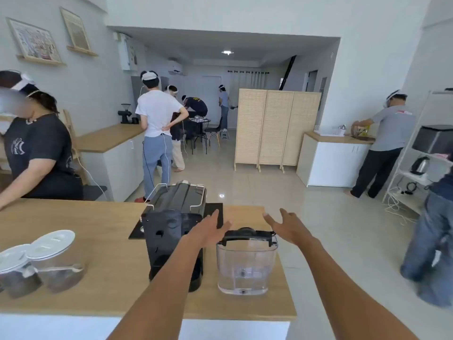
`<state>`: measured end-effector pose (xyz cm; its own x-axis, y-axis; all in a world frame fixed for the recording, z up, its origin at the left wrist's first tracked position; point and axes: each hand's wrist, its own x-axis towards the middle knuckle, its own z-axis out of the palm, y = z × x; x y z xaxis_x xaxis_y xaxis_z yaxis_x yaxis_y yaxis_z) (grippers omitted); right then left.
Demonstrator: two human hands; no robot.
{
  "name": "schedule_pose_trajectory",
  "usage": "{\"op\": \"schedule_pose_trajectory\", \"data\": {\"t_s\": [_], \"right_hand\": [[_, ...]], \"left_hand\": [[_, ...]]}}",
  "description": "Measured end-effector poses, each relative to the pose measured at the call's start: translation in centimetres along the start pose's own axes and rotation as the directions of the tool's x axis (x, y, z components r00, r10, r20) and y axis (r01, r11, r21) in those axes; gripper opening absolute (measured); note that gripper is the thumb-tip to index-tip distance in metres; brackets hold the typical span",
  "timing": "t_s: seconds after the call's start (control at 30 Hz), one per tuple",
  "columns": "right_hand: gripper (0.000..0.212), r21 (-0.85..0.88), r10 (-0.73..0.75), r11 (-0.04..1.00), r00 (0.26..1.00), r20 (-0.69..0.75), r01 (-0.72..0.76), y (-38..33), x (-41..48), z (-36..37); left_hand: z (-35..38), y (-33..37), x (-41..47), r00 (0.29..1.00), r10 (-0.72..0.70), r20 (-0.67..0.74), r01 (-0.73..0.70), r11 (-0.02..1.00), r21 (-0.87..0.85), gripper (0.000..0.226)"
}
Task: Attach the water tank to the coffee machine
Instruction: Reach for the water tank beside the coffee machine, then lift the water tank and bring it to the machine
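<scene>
A clear plastic water tank point(246, 263) with a black lid and handle stands upright on the wooden counter point(105, 256), just right of the black coffee machine point(171, 231), whose back faces me. My left hand point(210, 229) hovers open above the gap between machine and tank, by the tank's left top corner. On the other side, my right hand point(286, 227) is spread open just beyond the tank's right top corner. Neither hand touches the tank.
Two lidded glass jars point(41, 263) holding dark grounds sit at the counter's left. A black mat point(215, 212) lies under the machine. A person in a dark shirt leans at the counter's far left. The counter's right edge is close to the tank.
</scene>
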<state>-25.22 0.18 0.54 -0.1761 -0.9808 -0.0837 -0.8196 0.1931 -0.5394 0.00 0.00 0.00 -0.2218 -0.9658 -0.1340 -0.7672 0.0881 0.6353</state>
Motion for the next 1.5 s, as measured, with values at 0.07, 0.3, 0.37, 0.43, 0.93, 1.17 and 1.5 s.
{"op": "schedule_pose_trajectory", "data": {"t_s": [0.07, 0.3, 0.37, 0.43, 0.93, 1.17, 1.5], "right_hand": [[0.101, 0.047, 0.020, 0.999, 1.000, 0.023, -0.021, 0.8, -0.1, 0.9], [0.088, 0.217, 0.058, 0.974, 0.996, 0.075, -0.073, 2.7, 0.9, 5.2], [0.077, 0.287, 0.059, 0.954, 0.995, 0.080, -0.080, 3.2, 1.0, 6.1], [0.066, 0.380, 0.048, 0.922, 0.996, 0.078, -0.074, 3.5, 1.0, 6.7], [0.063, 0.619, -0.044, 0.777, 0.991, -0.126, 0.113, 4.9, 0.0, 7.8], [0.054, 0.700, -0.010, 0.695, 0.977, -0.214, 0.161, 5.3, -0.1, 8.1], [0.056, 0.717, -0.037, 0.690, 0.994, -0.107, 0.103, 4.8, -0.3, 8.3]], "left_hand": [[1.5, -0.3, 0.5, 0.998, -0.064, -0.013, 0.064, 0.997, -0.032, 0.088], [5.4, -1.2, 1.9, 0.962, -0.264, -0.069, 0.236, 0.931, -0.278, 0.087], [6.0, -1.4, 2.4, 0.956, -0.286, -0.060, 0.250, 0.908, -0.336, 0.086], [6.5, -1.5, 2.6, 0.954, -0.292, -0.067, 0.249, 0.898, -0.361, 0.085], [8.4, -2.4, 1.7, 0.873, -0.286, -0.396, 0.019, 0.830, -0.557, 0.072], [8.9, -2.7, 2.1, 0.849, -0.289, -0.442, -0.030, 0.809, -0.587, 0.046], [8.0, -2.3, 1.4, 0.946, -0.217, -0.242, 0.060, 0.849, -0.525, 0.088]]}}
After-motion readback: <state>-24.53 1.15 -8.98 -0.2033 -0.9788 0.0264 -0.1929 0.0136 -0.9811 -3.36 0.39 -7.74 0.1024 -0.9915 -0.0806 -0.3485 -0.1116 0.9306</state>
